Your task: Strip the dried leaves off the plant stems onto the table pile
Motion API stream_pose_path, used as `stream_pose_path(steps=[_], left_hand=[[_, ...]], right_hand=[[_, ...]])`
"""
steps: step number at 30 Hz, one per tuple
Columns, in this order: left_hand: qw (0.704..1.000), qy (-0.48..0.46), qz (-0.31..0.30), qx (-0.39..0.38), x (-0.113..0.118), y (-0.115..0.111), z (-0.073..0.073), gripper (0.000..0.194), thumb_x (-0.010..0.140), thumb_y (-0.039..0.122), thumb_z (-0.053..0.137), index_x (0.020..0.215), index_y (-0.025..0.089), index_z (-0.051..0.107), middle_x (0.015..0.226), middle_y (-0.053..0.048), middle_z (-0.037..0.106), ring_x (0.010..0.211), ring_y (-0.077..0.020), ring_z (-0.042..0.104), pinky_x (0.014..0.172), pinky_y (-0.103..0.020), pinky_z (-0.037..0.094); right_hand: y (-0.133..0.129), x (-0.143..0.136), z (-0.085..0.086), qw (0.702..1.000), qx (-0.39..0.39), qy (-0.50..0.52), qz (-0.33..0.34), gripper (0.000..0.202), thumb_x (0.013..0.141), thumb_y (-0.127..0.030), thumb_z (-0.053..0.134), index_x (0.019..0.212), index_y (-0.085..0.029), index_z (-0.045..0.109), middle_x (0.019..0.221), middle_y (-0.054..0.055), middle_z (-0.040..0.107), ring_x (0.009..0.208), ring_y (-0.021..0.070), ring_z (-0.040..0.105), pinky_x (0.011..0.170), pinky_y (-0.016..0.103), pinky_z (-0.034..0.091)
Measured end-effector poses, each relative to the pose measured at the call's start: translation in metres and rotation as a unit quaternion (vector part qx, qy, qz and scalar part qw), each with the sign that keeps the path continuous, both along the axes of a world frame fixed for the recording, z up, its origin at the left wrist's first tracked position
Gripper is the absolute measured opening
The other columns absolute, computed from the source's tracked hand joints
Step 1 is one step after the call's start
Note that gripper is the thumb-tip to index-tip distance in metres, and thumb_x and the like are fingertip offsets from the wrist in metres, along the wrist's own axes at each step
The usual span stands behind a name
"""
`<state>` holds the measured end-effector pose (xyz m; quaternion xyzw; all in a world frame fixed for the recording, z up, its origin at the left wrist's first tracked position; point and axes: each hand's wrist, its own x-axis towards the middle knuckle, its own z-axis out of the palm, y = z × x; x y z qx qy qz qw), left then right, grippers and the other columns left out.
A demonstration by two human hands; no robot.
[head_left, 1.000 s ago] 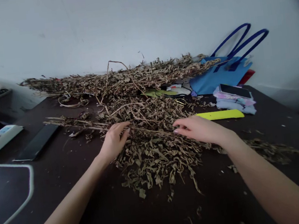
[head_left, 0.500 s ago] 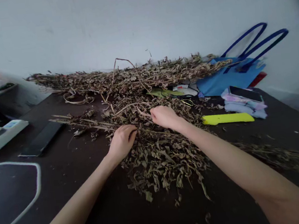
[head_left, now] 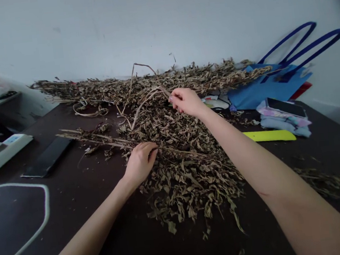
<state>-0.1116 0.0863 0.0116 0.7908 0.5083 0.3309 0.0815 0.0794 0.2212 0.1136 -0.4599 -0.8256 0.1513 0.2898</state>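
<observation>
Dried leafy stems (head_left: 193, 174) lie in a spread bundle on the dark table. My left hand (head_left: 141, 160) is closed around the stems at the bundle's left-middle, where bare stalk ends (head_left: 75, 135) stick out to the left. My right hand (head_left: 185, 102) is raised above the far side of the bundle, its fingers pinching a flat tan strip (head_left: 145, 101). This strip bends from the right fingers down to the left, behind the bundle. Another creased strip (head_left: 142, 64) stands up in an arch behind it.
A long heap of dried plants (head_left: 104, 90) lines the wall. To the right are a blue bag (head_left: 264, 92), a yellow knife sheath-like piece (head_left: 271, 135) and a phone (head_left: 286, 107) on folded cloth. At left lie a black phone (head_left: 49, 157), a power strip (head_left: 4, 152) and a white cable (head_left: 46, 203).
My right hand has lifted up and away from the bundle, pulling the tan strip up with it. My left hand stays on the stems. The view has shifted slightly.
</observation>
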Motion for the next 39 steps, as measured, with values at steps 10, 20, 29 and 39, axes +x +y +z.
stream_pose_path(steps=[10,20,29,39], left_hand=[[0.994,-0.065,0.03,0.078,0.004,-0.005,0.008,0.024,0.086,0.018,0.05,0.108,0.016,0.058,0.112,-0.011,0.061,0.104,-0.0218,0.057,0.092,-0.04,0.046],[0.969,-0.241,-0.049,-0.008,0.046,0.012,0.065,0.055,0.077,0.027,0.064,0.128,0.018,0.044,0.104,-0.011,0.064,0.057,-0.0094,0.055,0.054,-0.024,0.047],[0.855,-0.48,-0.158,-0.117,0.084,-0.005,0.103,0.019,0.089,0.024,0.049,0.089,0.013,0.065,0.07,-0.003,0.064,0.052,-0.0056,0.053,0.051,-0.017,0.046],[0.892,-0.402,-0.163,-0.127,0.099,-0.045,0.091,0.024,0.087,0.028,0.051,0.103,0.015,0.064,0.1,-0.009,0.068,0.068,-0.0113,0.064,0.061,-0.025,0.056]], right_hand=[[-0.053,0.066,0.036,0.97,0.007,0.23,0.074,0.02,0.086,-0.041,0.054,0.084,-0.022,0.059,0.074,-0.002,0.059,0.048,0.0048,0.048,0.041,0.018,0.038],[-0.118,0.098,0.05,0.965,-0.011,0.25,0.08,0.023,0.085,-0.043,0.055,0.086,-0.021,0.061,0.074,0.0,0.06,0.049,0.0062,0.05,0.039,0.019,0.038],[-0.153,0.08,0.014,0.952,-0.19,0.235,0.05,0.024,0.087,-0.039,0.051,0.075,-0.019,0.051,0.08,0.001,0.066,0.035,0.0024,0.041,0.032,0.017,0.033],[-0.205,0.065,-0.013,0.838,-0.396,0.368,0.073,0.02,0.089,-0.04,0.045,0.082,-0.021,0.049,0.058,-0.006,0.045,0.036,0.0033,0.025,0.033,0.019,0.017]])
